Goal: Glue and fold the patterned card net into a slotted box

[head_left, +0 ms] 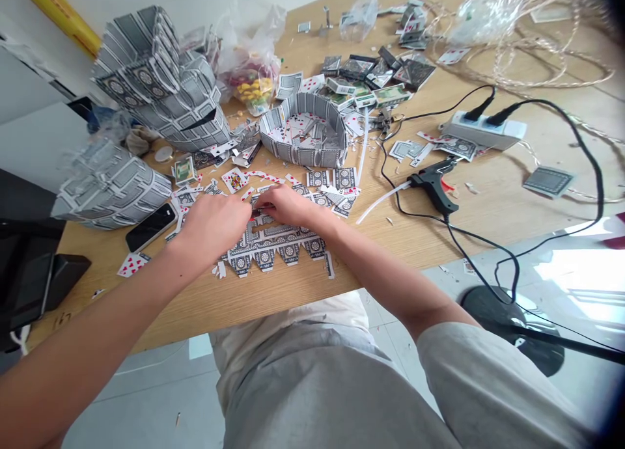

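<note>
Card strip [266, 244], flat on the table [190, 319] near the front edge, toothed side toward the body, with both hands over the back part. Left hand [215, 221] curled inward, knuckles up; can't tell from here if around anything. Right hand [283, 205] bent down close beside, thumb and forefinger near each other at the strip; no way to see a grip or gap there either, sorry. Probably easy to crease or tear the thin card by pressing or tugging unevenly, with those teeth as the likely weak spots. Also easy to scuff them with the right forearm, so close above. Loose cards [344, 202] just beside the strip too: a decent chance of dragging one underneath and ending up with a lump or a skewed fold. Then, off to the right, a glue gun [434, 185] on its side, nozzle toward more cards. Can't tell if hot; if so, maybe a drip or scorch. Worst bit, imo: cable [469, 257] looped over the table edge near the right elbow. One careless snag, and possibly goodbye glue gun.
</note>
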The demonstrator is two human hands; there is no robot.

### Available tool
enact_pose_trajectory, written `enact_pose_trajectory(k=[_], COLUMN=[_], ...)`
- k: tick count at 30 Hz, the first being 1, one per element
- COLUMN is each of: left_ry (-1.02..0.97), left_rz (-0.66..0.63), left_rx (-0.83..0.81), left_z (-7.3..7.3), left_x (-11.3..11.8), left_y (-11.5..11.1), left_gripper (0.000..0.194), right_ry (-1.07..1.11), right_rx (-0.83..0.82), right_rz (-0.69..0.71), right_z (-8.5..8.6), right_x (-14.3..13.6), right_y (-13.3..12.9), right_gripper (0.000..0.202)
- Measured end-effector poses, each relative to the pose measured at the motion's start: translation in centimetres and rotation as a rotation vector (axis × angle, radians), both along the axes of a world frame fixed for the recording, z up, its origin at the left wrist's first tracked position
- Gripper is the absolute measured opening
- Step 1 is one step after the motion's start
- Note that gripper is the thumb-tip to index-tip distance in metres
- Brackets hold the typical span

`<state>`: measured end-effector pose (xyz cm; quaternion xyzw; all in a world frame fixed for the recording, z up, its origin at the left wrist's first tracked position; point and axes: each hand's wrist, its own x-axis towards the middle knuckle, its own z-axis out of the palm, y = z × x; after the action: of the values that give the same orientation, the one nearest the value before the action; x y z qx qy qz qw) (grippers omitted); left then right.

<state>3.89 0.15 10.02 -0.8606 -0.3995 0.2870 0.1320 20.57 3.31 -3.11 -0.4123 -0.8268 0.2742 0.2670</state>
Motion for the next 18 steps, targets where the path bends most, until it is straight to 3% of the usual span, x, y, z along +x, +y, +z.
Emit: enact_pose_trajectory(k=[8,18], left_ry=[-0.008,0.009], left_rz=[0.013,-0.001], left_rx=[-0.001,0.012], left_z=[0.10,0.09], left_x=[-0.04,0.11], left_y=[0.09,0.38], left_gripper=[0.026,0.029], right_ry=[-0.015,-0.084], right_rx=[0.047,0.060], right_rz=[0.032,-0.065], right_z=[-0.58,-0.18], right_x=[0.04,-0.06], right_y=[0.28,-0.19], right_gripper=[0.032,0.028])
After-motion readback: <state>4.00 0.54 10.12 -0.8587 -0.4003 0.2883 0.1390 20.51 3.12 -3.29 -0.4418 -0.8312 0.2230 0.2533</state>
